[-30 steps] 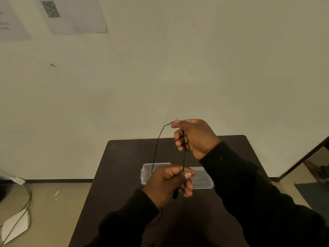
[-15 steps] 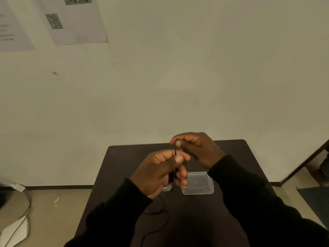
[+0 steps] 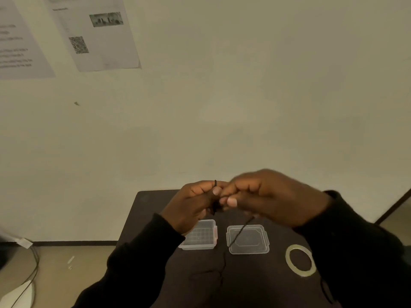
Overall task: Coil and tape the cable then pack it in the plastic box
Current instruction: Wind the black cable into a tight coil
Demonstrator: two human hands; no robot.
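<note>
Both hands, left hand [image 3: 191, 205] and right hand [image 3: 266, 196], pinch a thin black cable [image 3: 239, 233] above a dark table [image 3: 244, 281] holding an open plastic box [image 3: 201, 235].

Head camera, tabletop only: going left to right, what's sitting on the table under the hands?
Open plastic box → its separate clear lid, with the loose cable trailing across it → ring of tape lying flat near the right sleeve.
</note>
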